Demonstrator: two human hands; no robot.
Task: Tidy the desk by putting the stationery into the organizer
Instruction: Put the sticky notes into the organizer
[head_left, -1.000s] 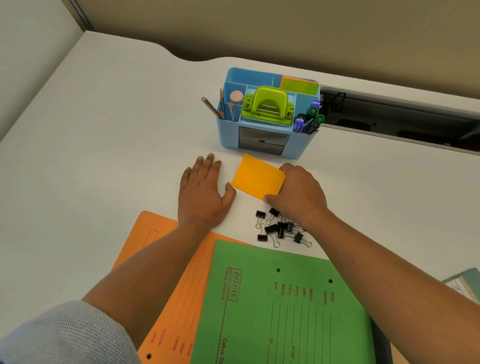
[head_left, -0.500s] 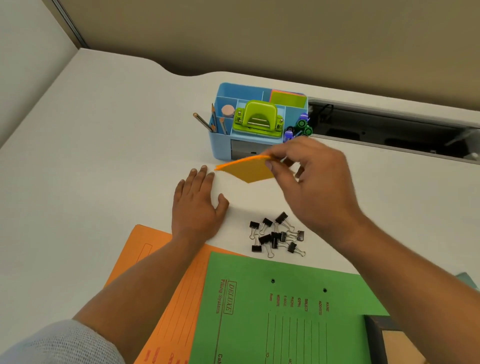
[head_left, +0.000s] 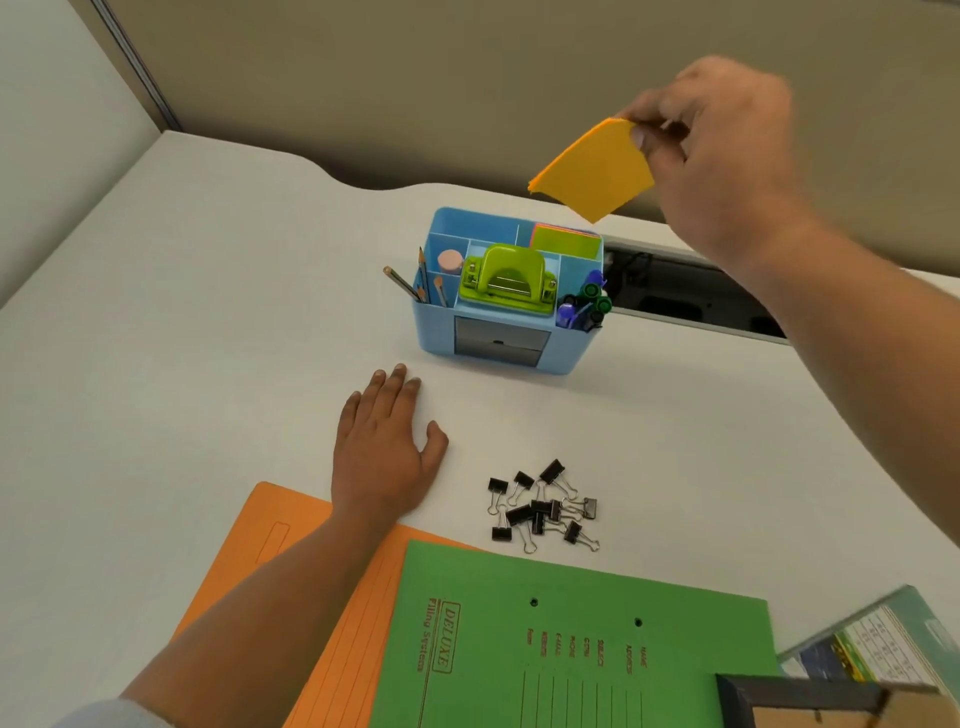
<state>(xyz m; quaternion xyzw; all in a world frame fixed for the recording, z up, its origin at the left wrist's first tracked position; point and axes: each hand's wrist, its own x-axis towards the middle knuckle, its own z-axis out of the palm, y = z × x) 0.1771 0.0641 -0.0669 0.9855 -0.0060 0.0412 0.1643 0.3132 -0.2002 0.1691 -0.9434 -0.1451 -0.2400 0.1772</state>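
Observation:
A light blue organizer (head_left: 441, 332) stands on the white desk, holding pencils, a green hole punch (head_left: 506, 280), markers and green sticky notes (head_left: 563, 241) in its back right compartment. My right hand (head_left: 722, 156) pinches an orange sticky-note pad (head_left: 592, 171) by its top corner, raised in the air above and right of the organizer. Flat on the desk in front of the organizer lies my left hand (head_left: 384, 452), fingers apart and holding nothing. A heap of several black binder clips (head_left: 543, 506) sits to its right.
A green file folder (head_left: 566, 644) lies over an orange folder (head_left: 291, 551) at the near edge. At the bottom right are a booklet (head_left: 872, 644) and a dark-framed object (head_left: 810, 701). A cable slot (head_left: 691, 291) opens in the desk right of the organizer.
My right hand picked the orange pad off the desk and lifted it up and to the right, above the organizer. The left hand stayed flat in place.

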